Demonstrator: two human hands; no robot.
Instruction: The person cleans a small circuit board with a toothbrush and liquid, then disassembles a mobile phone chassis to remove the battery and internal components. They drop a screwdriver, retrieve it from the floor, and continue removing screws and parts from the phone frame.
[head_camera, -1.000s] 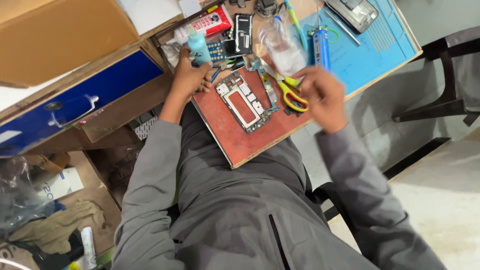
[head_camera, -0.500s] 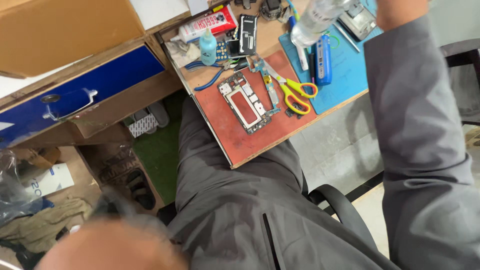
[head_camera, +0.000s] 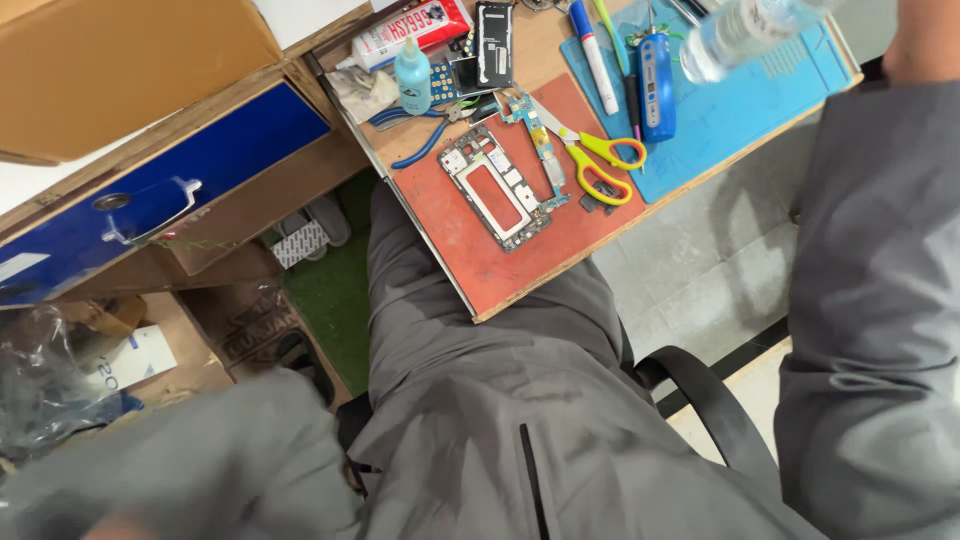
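My right hand (head_camera: 925, 40) is raised at the top right, only its wrist and grey sleeve showing. A clear plastic bottle (head_camera: 740, 30) hangs blurred in the air beside it, above the blue mat (head_camera: 740, 120); the grip is cut off by the frame's top. My left hand (head_camera: 105, 528) is a blur at the bottom left edge, mostly covered by its grey sleeve. On the red mat (head_camera: 520, 260) lie an opened phone frame (head_camera: 495, 185), a circuit board (head_camera: 540, 150) and yellow scissors (head_camera: 600, 160), with no hand on them.
Blue-handled pliers (head_camera: 420, 125), a small blue bottle (head_camera: 412, 75), a black battery (head_camera: 493, 40), a white marker (head_camera: 595, 55) and a blue tool (head_camera: 655, 85) crowd the desk's back. A blue drawer (head_camera: 150, 195) is at left. A chair armrest (head_camera: 705, 400) sits by my right side.
Both hands left the red mat. The right one rose with the clear bottle toward the top right; the left swung down to the bottom left. The view drew nearer to the desk.
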